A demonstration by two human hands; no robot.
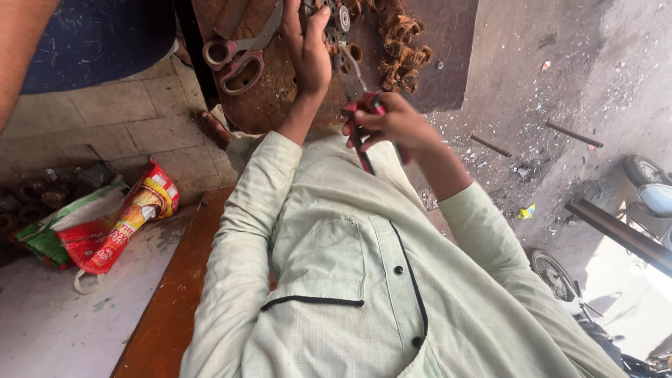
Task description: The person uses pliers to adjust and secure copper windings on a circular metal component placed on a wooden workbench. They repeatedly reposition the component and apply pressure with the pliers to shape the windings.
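My left hand [306, 49] reaches onto a rusty metal plate [280, 98] and holds a small grey metal part [337, 19] between thumb and fingers. My right hand [392, 122] grips pliers with red and black handles [360, 105]. The pliers' jaws point up towards the metal part. Large shears with reddish handles [234, 59] lie on the plate just left of my left hand. Orange-brown curled shavings [400, 42] sit on the plate to the right. My pale green shirt fills the lower view.
Another person's arm [17, 49] and blue garment [98, 38] are at the top left, and a sandalled foot [210, 127] is by the plate. Printed sacks [105, 224] lie left of a wooden bench [168, 315]. Metal rods [574, 134] and motorcycle wheels [553, 274] are on the right.
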